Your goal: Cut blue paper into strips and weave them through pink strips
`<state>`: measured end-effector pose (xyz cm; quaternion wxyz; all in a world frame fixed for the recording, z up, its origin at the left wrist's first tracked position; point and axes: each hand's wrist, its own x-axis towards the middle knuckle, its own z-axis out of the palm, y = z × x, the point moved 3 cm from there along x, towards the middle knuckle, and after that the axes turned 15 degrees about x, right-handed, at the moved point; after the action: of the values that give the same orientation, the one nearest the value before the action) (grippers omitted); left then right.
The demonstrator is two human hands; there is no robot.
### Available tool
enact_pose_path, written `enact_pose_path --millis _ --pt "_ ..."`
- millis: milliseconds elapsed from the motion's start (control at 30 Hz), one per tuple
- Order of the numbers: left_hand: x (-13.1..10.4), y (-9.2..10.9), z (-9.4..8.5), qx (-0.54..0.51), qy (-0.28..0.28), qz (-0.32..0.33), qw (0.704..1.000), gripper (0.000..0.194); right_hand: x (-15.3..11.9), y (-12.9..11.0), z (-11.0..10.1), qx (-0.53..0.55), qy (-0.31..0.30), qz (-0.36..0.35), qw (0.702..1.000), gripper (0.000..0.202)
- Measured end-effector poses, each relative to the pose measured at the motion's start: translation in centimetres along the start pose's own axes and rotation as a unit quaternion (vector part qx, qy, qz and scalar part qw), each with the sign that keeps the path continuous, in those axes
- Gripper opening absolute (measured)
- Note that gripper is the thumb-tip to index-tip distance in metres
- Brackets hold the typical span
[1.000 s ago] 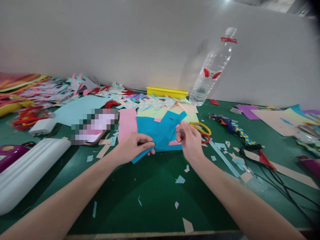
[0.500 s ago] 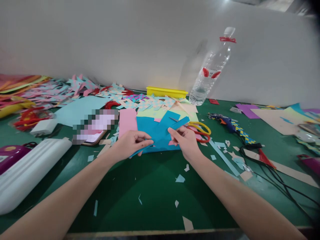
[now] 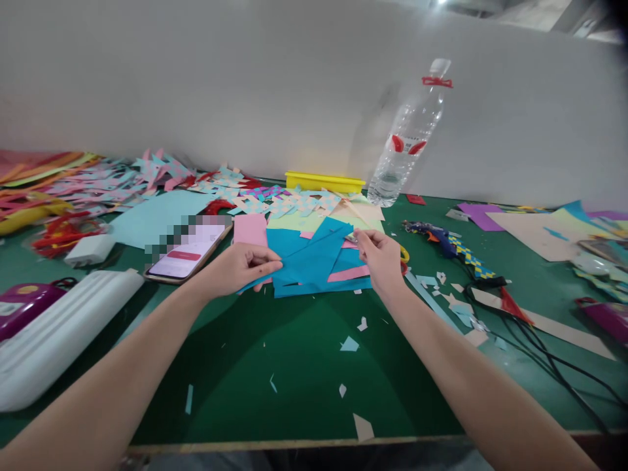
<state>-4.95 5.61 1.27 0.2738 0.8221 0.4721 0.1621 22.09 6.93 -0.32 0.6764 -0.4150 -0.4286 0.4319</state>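
Note:
A blue paper strip (image 3: 314, 243) runs between my hands above the paper pile, hard to tell apart from the same-coloured paper below. My left hand (image 3: 250, 267) pinches its left part, and a short tail hangs out under the fingers. At the other end, my right hand (image 3: 379, 256) closes thumb and finger on the strip's tip. Beneath lie blue paper sheets (image 3: 294, 289), with pink paper (image 3: 249, 229) beside them at the left. Scissors (image 3: 404, 255) show only part of their yellow and red handles behind my right hand.
A phone (image 3: 184, 256) and a long white object (image 3: 69, 333) lie on the left. Behind stand a yellow tray (image 3: 324, 182) and a leaning water bottle (image 3: 405, 147). Right of my hands are a woven paper piece (image 3: 468, 254), black cables (image 3: 544, 353) and paper scraps (image 3: 349, 344).
My hands have moved apart, the right one going right and slightly up, the left one left. The blue strip now stretches between them, where its right end stuck out past my right fingers before.

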Motion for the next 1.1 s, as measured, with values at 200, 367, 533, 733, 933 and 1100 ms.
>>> enact_pose_path --millis 200,367,533,733,933,1100 --pt "-0.1 -0.1 -0.1 0.155 -0.062 0.070 0.983 0.042 0.1 -4.2 -1.5 -0.099 0.021 -0.183 0.978 0.027" --pt "0.0 -1.1 -0.6 0.337 0.039 0.069 0.938 0.042 0.1 -4.1 -4.7 -0.311 -0.049 -0.195 0.929 0.023" --pt "-0.2 1.0 0.6 0.332 0.130 0.129 0.925 0.034 0.3 -2.0 -6.6 -0.527 -0.136 -0.197 0.816 0.031" --pt "-0.3 3.5 3.7 0.276 0.028 0.261 0.925 0.027 1.1 0.1 -7.2 -0.547 -0.194 -0.118 0.806 0.035" --pt "-0.4 2.7 3.7 0.237 -0.034 0.232 0.943 0.023 2.0 0.7 -7.7 -0.547 -0.152 -0.098 0.818 0.033" --pt "-0.5 1.4 2.8 0.279 -0.025 0.182 0.942 0.028 2.0 0.6 -7.6 -0.540 -0.158 -0.113 0.819 0.033"
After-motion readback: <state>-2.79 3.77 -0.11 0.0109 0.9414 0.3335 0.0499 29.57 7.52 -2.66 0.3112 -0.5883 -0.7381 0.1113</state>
